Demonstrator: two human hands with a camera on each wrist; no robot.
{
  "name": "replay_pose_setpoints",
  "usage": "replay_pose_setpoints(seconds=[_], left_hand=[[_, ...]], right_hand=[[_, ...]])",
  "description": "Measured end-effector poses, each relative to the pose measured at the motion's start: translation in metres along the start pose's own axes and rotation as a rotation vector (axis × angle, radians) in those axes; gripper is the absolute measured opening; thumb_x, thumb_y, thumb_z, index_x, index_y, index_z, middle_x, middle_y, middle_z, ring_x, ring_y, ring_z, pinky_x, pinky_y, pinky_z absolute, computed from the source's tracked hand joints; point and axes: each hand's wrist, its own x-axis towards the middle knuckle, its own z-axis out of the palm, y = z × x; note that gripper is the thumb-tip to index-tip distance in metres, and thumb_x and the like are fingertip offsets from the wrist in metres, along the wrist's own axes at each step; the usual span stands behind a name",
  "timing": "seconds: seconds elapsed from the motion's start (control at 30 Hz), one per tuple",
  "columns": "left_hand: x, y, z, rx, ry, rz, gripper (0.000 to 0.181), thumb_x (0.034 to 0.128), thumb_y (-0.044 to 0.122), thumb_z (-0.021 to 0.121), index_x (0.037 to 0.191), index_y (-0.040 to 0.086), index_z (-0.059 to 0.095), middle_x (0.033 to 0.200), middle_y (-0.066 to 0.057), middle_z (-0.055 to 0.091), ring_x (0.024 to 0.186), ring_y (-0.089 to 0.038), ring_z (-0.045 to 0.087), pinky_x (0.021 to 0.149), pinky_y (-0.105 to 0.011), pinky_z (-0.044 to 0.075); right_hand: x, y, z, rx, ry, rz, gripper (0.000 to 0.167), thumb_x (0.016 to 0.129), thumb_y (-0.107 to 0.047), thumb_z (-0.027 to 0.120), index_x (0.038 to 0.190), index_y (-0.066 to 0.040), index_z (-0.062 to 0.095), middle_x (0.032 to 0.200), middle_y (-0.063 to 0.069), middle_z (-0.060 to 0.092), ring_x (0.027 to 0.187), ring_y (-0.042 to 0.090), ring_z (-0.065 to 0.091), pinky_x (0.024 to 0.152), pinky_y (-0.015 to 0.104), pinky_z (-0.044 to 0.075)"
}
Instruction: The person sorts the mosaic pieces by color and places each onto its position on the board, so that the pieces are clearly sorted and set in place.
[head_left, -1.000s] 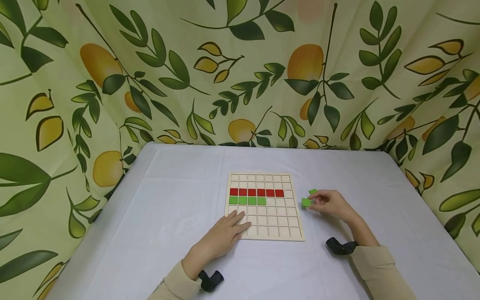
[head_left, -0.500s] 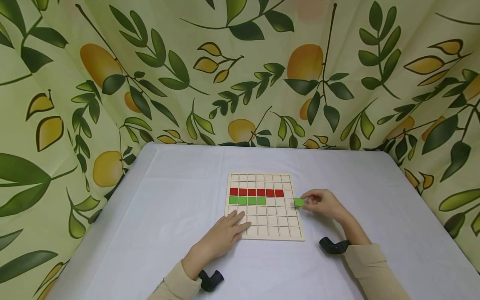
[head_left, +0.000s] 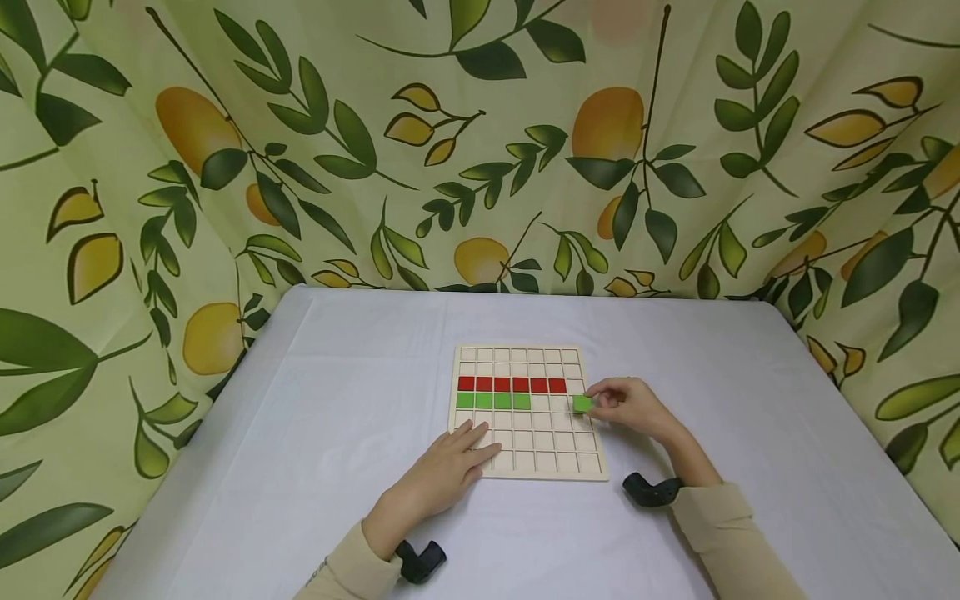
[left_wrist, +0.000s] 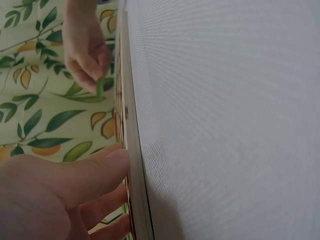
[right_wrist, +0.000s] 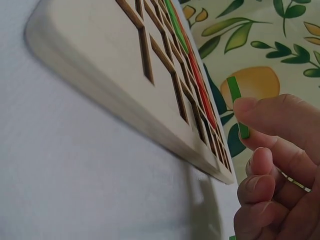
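A wooden grid board (head_left: 536, 462) lies on the white table, with a row of several red tiles (head_left: 521, 384) above a row of several green tiles (head_left: 493, 401). My left hand (head_left: 442, 475) rests on the board's near left corner, fingers spread out. Between thumb and fingertip, my right hand (head_left: 630, 408) pinches a loose green tile (head_left: 582, 404) over the right end of the green row. In the right wrist view that pinched tile (right_wrist: 238, 106) stands edge-on above the board, apart from it. The left wrist view shows my left thumb (left_wrist: 95, 175) along the board's edge.
The white tablecloth (head_left: 360, 383) surrounds the board on all sides. A patterned curtain (head_left: 420, 167) hangs behind the table. A black device (head_left: 651, 490) sits at my right wrist, another black device (head_left: 422, 562) at the left. A green bit (right_wrist: 232, 238) shows under my right hand.
My right hand has carried the green tile leftward from beside the board to above its right columns. A second green tile seen earlier behind that hand is now hidden. The left hand stays still.
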Motion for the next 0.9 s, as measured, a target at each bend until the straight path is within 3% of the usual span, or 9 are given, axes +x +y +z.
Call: replay_pose_setpoints(seconds=[0.3,0.9], left_hand=[[-0.001,0.001,-0.001,-0.01,-0.003,0.003,0.04,0.0988,0.017,0.051,0.139,0.018,0.053,0.156,-0.011,0.038,0.147,-0.033,0.032,0.116,-0.056,0.033],[-0.001,0.0,0.0,-0.008,-0.003,-0.004,0.04,0.0982,0.017,0.052,0.139,0.018,0.053,0.155,-0.01,0.039,0.147,-0.033,0.032,0.116,-0.057,0.033]], right_hand=[[0.005,-0.001,0.007,0.015,-0.008,0.026,0.029,0.076,-0.005,0.077,0.101,0.007,0.068,0.072,-0.001,0.049,0.064,0.004,0.043,0.054,0.016,0.037],[0.009,-0.012,0.018,0.035,-0.006,-0.001,0.031,0.078,-0.008,0.078,0.104,0.007,0.068,0.071,0.001,0.051,0.062,0.004,0.043,0.051,0.015,0.036]])
